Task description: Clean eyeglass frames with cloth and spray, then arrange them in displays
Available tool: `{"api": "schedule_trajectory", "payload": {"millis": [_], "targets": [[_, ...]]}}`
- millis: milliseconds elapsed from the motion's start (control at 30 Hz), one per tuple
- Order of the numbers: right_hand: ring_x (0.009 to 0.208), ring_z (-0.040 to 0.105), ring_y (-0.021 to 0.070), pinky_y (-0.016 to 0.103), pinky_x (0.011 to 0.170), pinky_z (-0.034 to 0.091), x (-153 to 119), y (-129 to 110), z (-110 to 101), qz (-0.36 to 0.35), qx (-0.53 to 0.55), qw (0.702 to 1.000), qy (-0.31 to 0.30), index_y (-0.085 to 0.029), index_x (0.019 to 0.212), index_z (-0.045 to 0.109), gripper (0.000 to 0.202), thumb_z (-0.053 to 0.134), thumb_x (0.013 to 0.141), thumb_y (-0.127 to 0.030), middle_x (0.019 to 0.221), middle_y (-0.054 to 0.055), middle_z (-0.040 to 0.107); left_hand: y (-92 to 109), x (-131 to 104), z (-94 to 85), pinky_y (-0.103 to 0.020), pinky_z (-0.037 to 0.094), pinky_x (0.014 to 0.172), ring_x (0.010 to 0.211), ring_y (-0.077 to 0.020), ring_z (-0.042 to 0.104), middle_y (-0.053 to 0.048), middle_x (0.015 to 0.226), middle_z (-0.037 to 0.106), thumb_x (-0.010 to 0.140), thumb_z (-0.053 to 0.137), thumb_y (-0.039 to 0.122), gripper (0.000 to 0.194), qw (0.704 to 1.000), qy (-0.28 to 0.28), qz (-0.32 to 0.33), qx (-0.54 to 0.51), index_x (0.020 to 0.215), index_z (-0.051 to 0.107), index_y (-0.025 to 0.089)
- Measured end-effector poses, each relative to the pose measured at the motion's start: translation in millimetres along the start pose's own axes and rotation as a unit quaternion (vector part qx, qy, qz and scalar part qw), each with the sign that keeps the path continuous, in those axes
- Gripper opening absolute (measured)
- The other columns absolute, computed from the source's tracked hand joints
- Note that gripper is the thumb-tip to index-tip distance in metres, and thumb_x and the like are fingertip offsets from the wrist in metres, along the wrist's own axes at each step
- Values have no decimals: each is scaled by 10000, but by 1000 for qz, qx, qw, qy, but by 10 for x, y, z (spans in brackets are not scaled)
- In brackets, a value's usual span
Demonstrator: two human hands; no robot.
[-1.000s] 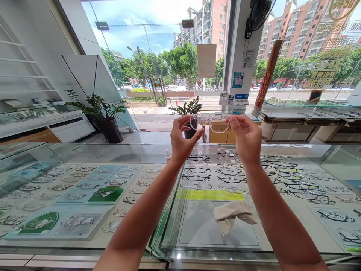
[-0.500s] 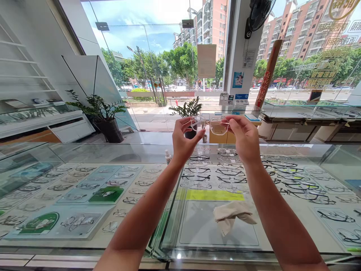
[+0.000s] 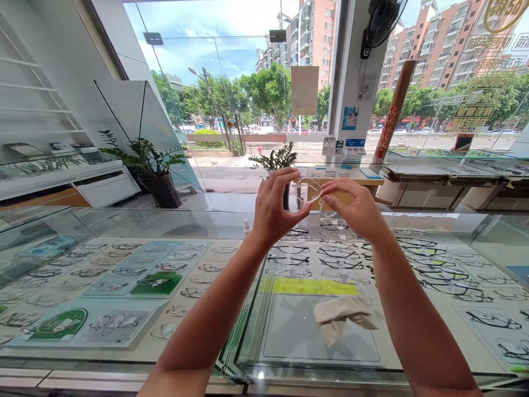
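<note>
A pair of clear-rimmed eyeglasses [image 3: 309, 191] is held up in front of me, above the glass display counter, turned at an angle. My left hand [image 3: 276, 205] grips it at the left side, with thumb below and fingers above the lens rim. My right hand [image 3: 354, 205] pinches it near the middle, around the bridge, between thumb and fingers. The second lens hangs partly behind the right fingers. Below the hands, a crumpled beige cloth [image 3: 341, 315] lies on a pale grey mat [image 3: 289, 331] on the counter.
The glass counter [image 3: 198, 220] spans the view, with rows of eyeglasses [image 3: 339, 252] inside it. A small white bottle [image 3: 247, 226] stands behind my left wrist. Beyond are potted plants [image 3: 159, 184], a wooden cabinet [image 3: 351, 179], other display cases [image 3: 450, 165] and a glass shopfront.
The eyeglasses have turned from facing me flat to an angled pose and dropped slightly. My right hand has moved left and down, from the right side of the frame to near its middle.
</note>
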State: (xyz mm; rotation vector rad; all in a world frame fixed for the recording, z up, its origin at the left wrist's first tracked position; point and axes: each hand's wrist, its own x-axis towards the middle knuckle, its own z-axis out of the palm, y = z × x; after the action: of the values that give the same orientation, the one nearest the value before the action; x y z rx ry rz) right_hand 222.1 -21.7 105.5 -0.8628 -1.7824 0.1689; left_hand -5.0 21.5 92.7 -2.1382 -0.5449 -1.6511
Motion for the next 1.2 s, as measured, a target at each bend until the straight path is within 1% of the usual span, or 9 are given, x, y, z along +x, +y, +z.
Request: {"api": "schedule_trajectory", "payload": {"millis": [367, 633, 733, 900, 967, 1033, 1100, 1133, 1200], "targets": [[1207, 733, 282, 569, 1172, 522, 14, 54, 15, 79, 179, 980, -38, -291, 906, 849, 115, 841, 906, -406, 1195, 58, 815, 43, 13, -39, -423, 639, 980, 1245, -267, 724, -111, 1405, 703, 831, 877, 244, 660, 991, -21, -63, -114, 1424, 587, 248], [1235, 736, 274, 526, 1160, 550, 32, 51, 34, 141, 251, 954, -84, -288, 874, 851, 108, 862, 856, -395, 1323, 48, 801, 38, -28, 20, -420, 690, 994, 1101, -233, 790, -96, 1446, 668, 862, 841, 220, 672, 954, -42, -134, -263, 1466, 555, 299], [1202, 756, 265, 525, 1166, 556, 33, 22, 47, 169, 270, 943, -100, -293, 884, 836, 94, 841, 861, -385, 1220, 42, 844, 17, -39, 33, -433, 692, 1013, 1108, -240, 797, -98, 1467, 659, 879, 829, 232, 666, 943, -49, -140, -297, 1475, 545, 316], [1022, 793, 243, 513, 1071, 619, 28, 40, 105, 191, 289, 934, -85, -272, 884, 827, 135, 845, 838, -398, 1085, 51, 866, -8, -47, 38, -444, 651, 1085, 1223, -244, 759, -127, 1546, 618, 948, 758, 307, 641, 945, -83, -148, -281, 1527, 484, 322], [1007, 789, 243, 508, 1037, 632, 28, 67, 139, 183, 268, 945, -48, -274, 886, 837, 138, 841, 847, -406, 1077, 54, 866, 13, -39, 35, -443, 639, 1078, 1304, -257, 711, -130, 1558, 614, 956, 739, 330, 620, 961, -61, -152, -223, 1525, 493, 320], [980, 783, 238, 493, 985, 647, 28, 92, 174, 171, 235, 957, 4, -270, 881, 838, 138, 842, 848, -405, 1052, 55, 865, 61, -22, 29, -426, 638, 1005, 1248, -248, 707, -113, 1455, 669, 950, 728, 319, 498, 976, 26, -160, -144, 1427, 586, 297], [956, 782, 232, 476, 940, 656, 23, 100, 204, 160, 207, 964, 46, -255, 874, 836, 143, 845, 843, -394, 1041, 62, 863, 132, -1, 19, -368, 619, 852, 993, -197, 711, -69, 1173, 739, 957, 702, 291, 242, 978, 101, -158, -92, 1196, 705, 257], [948, 784, 231, 471, 927, 659, 19, 94, 218, 154, 197, 966, 60, -245, 871, 834, 148, 843, 843, -391, 1043, 68, 862, 170, 8, 13, -334, 587, 766, 846, -165, 672, -39, 1004, 732, 965, 688, 280, 126, 978, 104, -160, -89, 1076, 735, 243], [957, 791, 234, 472, 936, 658, 8, 64, 243, 138, 177, 972, 73, -230, 880, 833, 157, 828, 861, -385, 1060, 81, 861, 239, 18, 10, -285, 487, 614, 631, -121, 544, 17, 726, 640, 981, 673, 282, 114, 974, 44, -180, -127, 931, 763, 231]]}}
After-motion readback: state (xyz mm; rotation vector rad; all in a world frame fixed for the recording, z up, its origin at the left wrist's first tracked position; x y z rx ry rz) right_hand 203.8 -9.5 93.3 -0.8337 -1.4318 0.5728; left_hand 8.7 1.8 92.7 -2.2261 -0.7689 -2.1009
